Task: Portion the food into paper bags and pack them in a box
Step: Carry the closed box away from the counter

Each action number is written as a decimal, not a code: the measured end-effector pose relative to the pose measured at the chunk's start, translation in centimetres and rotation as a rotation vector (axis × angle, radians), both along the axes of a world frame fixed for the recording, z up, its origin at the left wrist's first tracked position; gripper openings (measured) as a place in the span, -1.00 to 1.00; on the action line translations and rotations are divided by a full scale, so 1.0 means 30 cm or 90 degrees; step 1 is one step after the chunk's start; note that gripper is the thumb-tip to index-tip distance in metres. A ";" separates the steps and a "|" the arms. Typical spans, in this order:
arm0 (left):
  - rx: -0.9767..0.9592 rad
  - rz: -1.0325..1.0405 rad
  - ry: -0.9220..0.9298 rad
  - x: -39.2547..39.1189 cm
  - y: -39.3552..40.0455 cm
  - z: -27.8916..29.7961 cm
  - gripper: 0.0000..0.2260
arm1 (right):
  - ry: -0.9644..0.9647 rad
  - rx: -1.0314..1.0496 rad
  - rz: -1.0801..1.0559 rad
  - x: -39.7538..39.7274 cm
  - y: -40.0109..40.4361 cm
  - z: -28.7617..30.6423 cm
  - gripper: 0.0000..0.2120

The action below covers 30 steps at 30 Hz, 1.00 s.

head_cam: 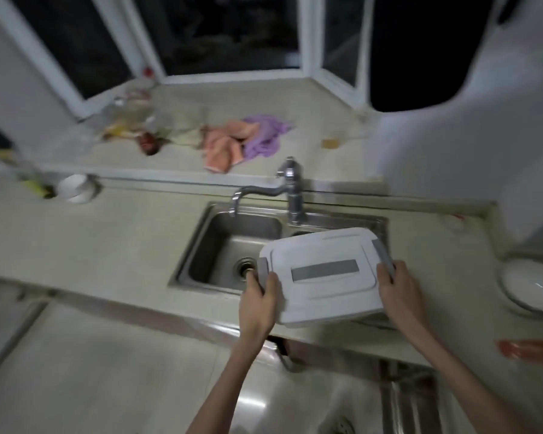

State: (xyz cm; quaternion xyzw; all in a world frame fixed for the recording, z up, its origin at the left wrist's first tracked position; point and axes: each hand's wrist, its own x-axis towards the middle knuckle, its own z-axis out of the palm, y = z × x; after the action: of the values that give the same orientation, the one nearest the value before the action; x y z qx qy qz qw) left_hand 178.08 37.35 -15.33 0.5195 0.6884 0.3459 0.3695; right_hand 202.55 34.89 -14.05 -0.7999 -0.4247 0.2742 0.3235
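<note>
Left hand (259,300) has its grip closed on the left end of the white box (322,275), fingers curled at the grey latch. The box, lid on, is held tilted over the sink (229,242) and the surface's front edge. Right hand (397,289) grips the right end likewise. No paper bags or portioned food can be seen; judged so, portioning and packing remain undone.

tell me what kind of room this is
Most likely a home kitchen: a steel sink with a tap set in a counter under a window, and both hands hold a lidded white box over it.
</note>
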 end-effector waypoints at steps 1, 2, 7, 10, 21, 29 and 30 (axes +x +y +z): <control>0.012 0.045 0.004 -0.095 -0.015 0.021 -0.76 | 0.000 0.015 0.043 -0.084 0.024 0.015 -0.79; 0.024 0.090 0.007 -0.195 -0.039 0.042 -0.74 | -0.003 0.027 0.084 -0.175 0.042 0.029 -0.77; 0.062 0.251 0.015 -0.667 -0.231 0.132 -0.75 | 0.030 0.038 0.263 -0.651 0.046 0.082 -0.70; 0.064 0.314 0.017 -0.904 -0.373 0.147 -0.78 | 0.058 0.054 0.322 -0.914 -0.019 0.104 -0.66; 0.056 0.534 -0.034 -1.498 -0.857 0.102 -0.75 | 0.056 0.043 0.540 -1.659 -0.234 0.092 -0.68; 0.047 0.694 -0.074 -1.769 -1.050 0.041 -0.71 | 0.056 0.013 0.704 -2.087 -0.291 0.049 -0.68; 0.038 0.707 -0.081 -1.804 -1.057 0.034 -0.74 | 0.053 0.006 0.717 -2.139 -0.287 0.041 -0.67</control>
State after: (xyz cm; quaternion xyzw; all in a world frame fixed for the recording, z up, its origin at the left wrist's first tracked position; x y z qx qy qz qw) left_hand 123.96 5.64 -14.29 0.0672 0.8250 0.5386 0.1574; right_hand 138.39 26.28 -12.82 -0.4366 -0.7741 0.4340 0.1478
